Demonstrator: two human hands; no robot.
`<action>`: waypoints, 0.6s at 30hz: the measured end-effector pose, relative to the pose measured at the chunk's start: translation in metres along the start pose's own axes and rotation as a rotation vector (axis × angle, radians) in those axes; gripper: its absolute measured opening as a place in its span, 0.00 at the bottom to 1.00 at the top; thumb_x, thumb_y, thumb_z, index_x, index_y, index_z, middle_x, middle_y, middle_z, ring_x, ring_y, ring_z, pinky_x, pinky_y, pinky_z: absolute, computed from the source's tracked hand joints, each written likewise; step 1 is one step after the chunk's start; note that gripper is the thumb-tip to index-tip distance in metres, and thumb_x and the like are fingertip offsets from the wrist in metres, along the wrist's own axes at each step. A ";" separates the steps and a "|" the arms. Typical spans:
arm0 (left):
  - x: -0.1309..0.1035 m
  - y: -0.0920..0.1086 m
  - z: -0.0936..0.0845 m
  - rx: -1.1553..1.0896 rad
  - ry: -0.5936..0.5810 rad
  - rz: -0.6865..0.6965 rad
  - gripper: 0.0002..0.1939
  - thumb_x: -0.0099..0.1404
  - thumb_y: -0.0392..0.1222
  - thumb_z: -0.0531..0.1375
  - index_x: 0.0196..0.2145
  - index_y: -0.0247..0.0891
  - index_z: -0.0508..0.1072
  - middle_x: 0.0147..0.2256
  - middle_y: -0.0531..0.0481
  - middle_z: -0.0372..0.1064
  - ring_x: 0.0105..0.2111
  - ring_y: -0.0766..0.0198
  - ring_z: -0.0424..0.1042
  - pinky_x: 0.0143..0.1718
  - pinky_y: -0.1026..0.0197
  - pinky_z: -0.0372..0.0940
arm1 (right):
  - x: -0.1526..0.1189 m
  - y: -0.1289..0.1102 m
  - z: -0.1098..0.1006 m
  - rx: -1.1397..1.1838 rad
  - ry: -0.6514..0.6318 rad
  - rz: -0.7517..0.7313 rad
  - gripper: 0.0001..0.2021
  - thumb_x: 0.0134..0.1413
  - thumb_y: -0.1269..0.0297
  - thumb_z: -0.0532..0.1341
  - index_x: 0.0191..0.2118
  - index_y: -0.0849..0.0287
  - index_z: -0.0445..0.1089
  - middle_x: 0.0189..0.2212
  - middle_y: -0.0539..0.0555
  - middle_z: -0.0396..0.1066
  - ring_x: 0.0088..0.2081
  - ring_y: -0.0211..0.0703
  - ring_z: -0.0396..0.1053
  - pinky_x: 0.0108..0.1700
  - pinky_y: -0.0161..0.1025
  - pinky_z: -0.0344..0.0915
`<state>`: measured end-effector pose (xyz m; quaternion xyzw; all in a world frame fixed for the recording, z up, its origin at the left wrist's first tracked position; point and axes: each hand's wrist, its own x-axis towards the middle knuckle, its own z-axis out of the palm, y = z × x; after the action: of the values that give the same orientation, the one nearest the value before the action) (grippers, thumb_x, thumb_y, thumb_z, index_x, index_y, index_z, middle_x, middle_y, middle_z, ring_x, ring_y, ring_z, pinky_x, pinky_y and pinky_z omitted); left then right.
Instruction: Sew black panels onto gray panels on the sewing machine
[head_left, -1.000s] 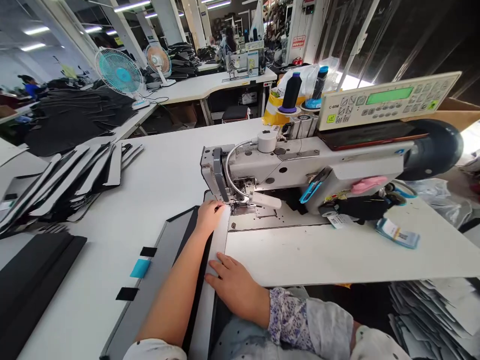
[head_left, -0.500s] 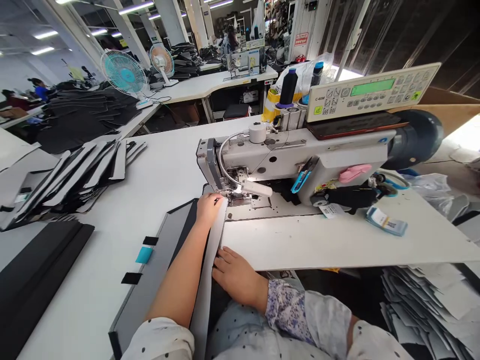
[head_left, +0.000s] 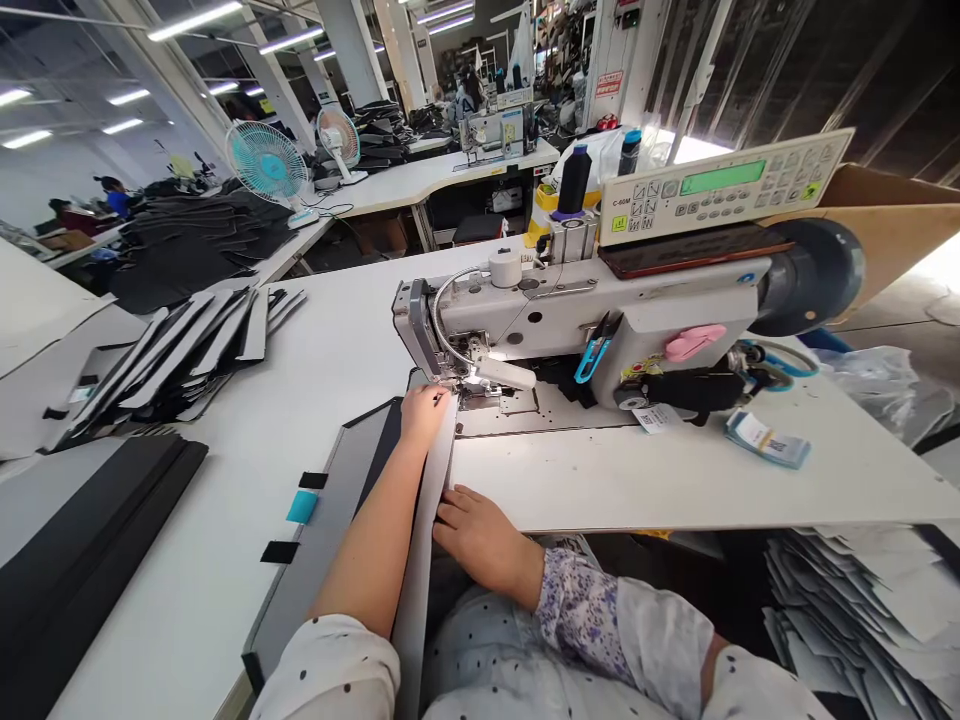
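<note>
A long grey fabric panel [head_left: 330,505] with dark edging lies at an angle on the table, two black tabs and one teal tab along its left side. Its right edge is a folded, light grey strip [head_left: 431,490] running up to the sewing machine's needle area [head_left: 459,388]. My left hand [head_left: 424,412] lies across the panel with curled fingers, pinching the strip close beside the presser foot. Lower down, my right hand [head_left: 480,535] grips the strip's right edge at the table's front, thumb hidden. My left forearm covers part of the panel.
The sewing machine [head_left: 555,310] fills the right side, with a control panel [head_left: 727,185] and blue thread snips [head_left: 594,355] on it. Grey cut pieces [head_left: 180,350] and folded black fabric [head_left: 97,550] lie at left. Labels [head_left: 769,440] sit at right; more pieces [head_left: 847,610] are below.
The view has turned slightly, so the table shifts in the picture. Both hands keep about the same hold on the strip, with little visible movement relative to the machine.
</note>
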<state>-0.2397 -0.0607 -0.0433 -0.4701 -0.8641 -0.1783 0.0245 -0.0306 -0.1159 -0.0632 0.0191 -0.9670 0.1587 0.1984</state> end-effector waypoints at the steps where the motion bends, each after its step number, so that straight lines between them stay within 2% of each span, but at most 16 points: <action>1: 0.001 0.000 0.001 0.002 0.001 0.002 0.11 0.65 0.42 0.55 0.36 0.44 0.78 0.42 0.49 0.74 0.44 0.56 0.70 0.49 0.57 0.62 | 0.000 0.000 0.000 0.001 -0.002 0.004 0.04 0.61 0.68 0.58 0.38 0.58 0.70 0.41 0.55 0.70 0.47 0.47 0.63 0.58 0.46 0.58; 7: -0.006 0.003 -0.001 0.021 0.021 -0.003 0.11 0.65 0.43 0.55 0.39 0.42 0.77 0.42 0.46 0.72 0.45 0.54 0.68 0.50 0.55 0.60 | -0.006 0.001 -0.003 0.029 -0.009 0.014 0.03 0.60 0.68 0.59 0.37 0.58 0.70 0.40 0.54 0.71 0.48 0.46 0.62 0.58 0.46 0.57; 10: -0.021 0.004 -0.006 0.085 0.030 0.110 0.13 0.66 0.41 0.53 0.43 0.44 0.76 0.45 0.45 0.71 0.47 0.53 0.65 0.52 0.54 0.58 | -0.011 0.004 -0.011 0.028 -0.010 0.014 0.04 0.60 0.70 0.58 0.38 0.59 0.70 0.41 0.54 0.71 0.49 0.46 0.62 0.59 0.45 0.57; 13: -0.038 0.003 -0.012 0.158 -0.017 0.266 0.18 0.66 0.36 0.51 0.47 0.50 0.75 0.45 0.47 0.71 0.47 0.54 0.65 0.53 0.52 0.55 | -0.016 0.009 -0.019 0.031 -0.030 0.000 0.05 0.60 0.71 0.57 0.39 0.59 0.70 0.41 0.55 0.71 0.49 0.46 0.63 0.57 0.45 0.58; 18: -0.047 0.006 -0.015 0.251 -0.041 0.303 0.21 0.65 0.33 0.50 0.51 0.50 0.73 0.47 0.47 0.71 0.46 0.53 0.65 0.49 0.51 0.57 | -0.022 0.017 -0.025 0.047 -0.040 -0.011 0.06 0.61 0.72 0.56 0.39 0.59 0.70 0.41 0.55 0.72 0.50 0.45 0.64 0.57 0.44 0.58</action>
<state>-0.2111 -0.1004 -0.0371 -0.5915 -0.7992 -0.0540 0.0920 -0.0026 -0.0930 -0.0551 0.0325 -0.9666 0.1799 0.1795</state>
